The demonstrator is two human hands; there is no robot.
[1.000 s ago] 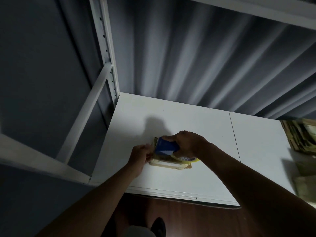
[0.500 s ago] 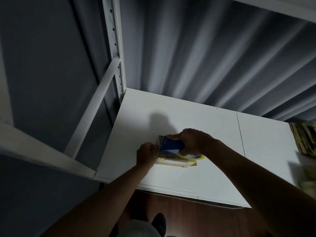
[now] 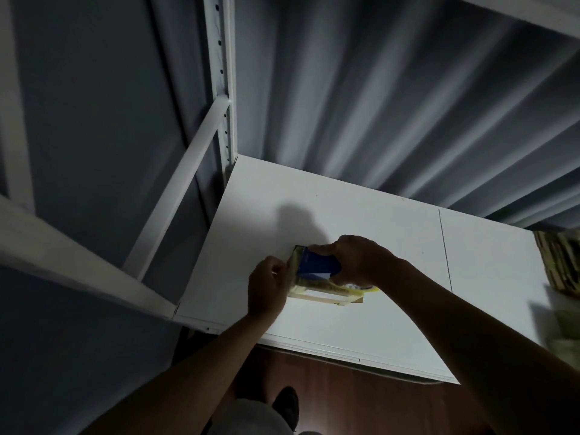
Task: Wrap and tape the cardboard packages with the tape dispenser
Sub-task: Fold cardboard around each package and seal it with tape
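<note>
The cardboard package [image 3: 326, 295], one flat bundle, lies on the white table [image 3: 361, 215] toward its near left part, back from the front edge. Much of it is hidden: the blue tape dispenser [image 3: 317, 267] sits on top of it and both hands cover its ends, so only a pale strip along its near side shows clearly. The right hand [image 3: 354, 259] is curled over the dispenser, gripping it from above; a sliver of yellow tape roll [image 3: 365, 288] peeks out under the palm. The left hand [image 3: 266, 288] is at the package's left end with fingers bent against it, but the dim light makes it impossible to tell whether it pinches the package, the tape, or only presses there. Bare tabletop spreads behind the package to the pleated grey curtain [image 3: 376, 105] and to the right past a seam in the surface. At the right border a stack of cardboard [image 3: 561, 262] is cut off and blurred; its count cannot be made out. A white shelf frame [image 3: 224, 89] rises at the table's left corner, and dark wooden floor [image 3: 361, 403] shows below the front edge.
</note>
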